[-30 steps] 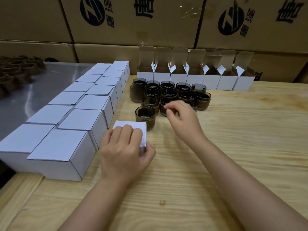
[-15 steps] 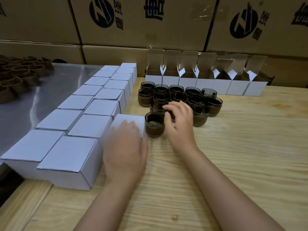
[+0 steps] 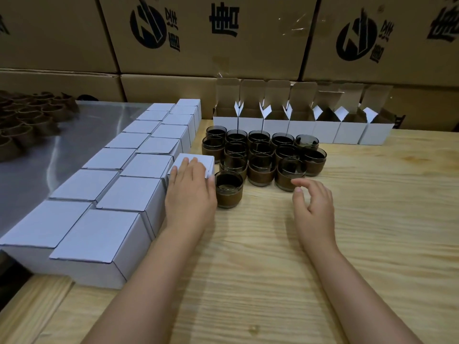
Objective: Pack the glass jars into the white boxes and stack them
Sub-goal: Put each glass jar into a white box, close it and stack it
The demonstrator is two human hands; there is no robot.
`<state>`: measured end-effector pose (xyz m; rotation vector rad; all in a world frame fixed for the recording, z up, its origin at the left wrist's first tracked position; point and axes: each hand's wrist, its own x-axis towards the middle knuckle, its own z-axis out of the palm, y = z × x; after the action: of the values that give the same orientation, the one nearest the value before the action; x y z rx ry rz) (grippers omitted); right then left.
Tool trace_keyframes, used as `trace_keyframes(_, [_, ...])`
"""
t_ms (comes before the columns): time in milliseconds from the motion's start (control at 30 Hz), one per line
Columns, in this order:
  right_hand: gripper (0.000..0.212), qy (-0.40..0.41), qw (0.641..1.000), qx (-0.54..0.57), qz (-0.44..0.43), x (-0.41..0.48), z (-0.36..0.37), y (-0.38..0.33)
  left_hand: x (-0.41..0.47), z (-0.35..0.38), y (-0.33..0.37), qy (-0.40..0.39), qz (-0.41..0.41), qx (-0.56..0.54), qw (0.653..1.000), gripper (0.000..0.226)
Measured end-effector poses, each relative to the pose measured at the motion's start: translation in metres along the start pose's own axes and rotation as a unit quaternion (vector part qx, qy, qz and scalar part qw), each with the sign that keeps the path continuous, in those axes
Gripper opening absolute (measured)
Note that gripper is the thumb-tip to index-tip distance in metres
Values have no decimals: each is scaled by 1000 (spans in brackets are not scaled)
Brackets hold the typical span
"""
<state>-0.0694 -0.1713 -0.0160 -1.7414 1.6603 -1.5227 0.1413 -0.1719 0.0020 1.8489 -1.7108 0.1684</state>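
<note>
My left hand [image 3: 190,194] lies flat on top of a closed white box [image 3: 198,160], pressing it against the two rows of closed white boxes [image 3: 134,192] on the left. A single dark glass jar with a brown sleeve [image 3: 229,189] stands just right of that hand. Behind it sits a cluster of several similar jars [image 3: 263,155]. My right hand [image 3: 313,209] hovers over the wooden table with fingers loosely curled, holding nothing, just in front of the cluster's right jars. A row of open white boxes [image 3: 300,125] stands at the back.
Large brown cartons [image 3: 223,36] form a wall behind the table. A metal surface [image 3: 49,147] on the left carries a pile of brown sleeves [image 3: 27,120]. Bare wooden tabletop [image 3: 372,232] extends to the right and front.
My left hand slid the closed box forward and left up against the row of boxes. My right hand drew back from the jars to the right, leaving the single jar standing.
</note>
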Motion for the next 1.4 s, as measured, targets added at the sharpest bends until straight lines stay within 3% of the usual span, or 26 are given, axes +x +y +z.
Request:
trace_keyframes(200, [20,1,1000,21,23,1,-1,1,33,-4,9,-41,-71,61,995,40])
trace_keyframes(367, [20,1,999,44,32,3,1,2,59,-12,15,-121,-139,62,981,24])
trace_keyframes(533, [20,-1,998,51,37,4,2,4,69,-8,18,-154,-155,74,973,48])
trace_keyframes(633, [20,3,998,46,33,4,3,5,70,-6,20,-130,-171,44,976,65])
trace_keyframes(800, [21,3,998,56,38,4,2,4,77,-12,25,-79,-168,4,983,72])
trace_keyframes(1067, [19,-24,998,41,43,3,1,0,149,-56,11,83,-152,-94,980,43])
trace_keyframes(1400, [13,-71,997,-32,6,3,6,5,235,-19,-45,63,-128,-76,987,38])
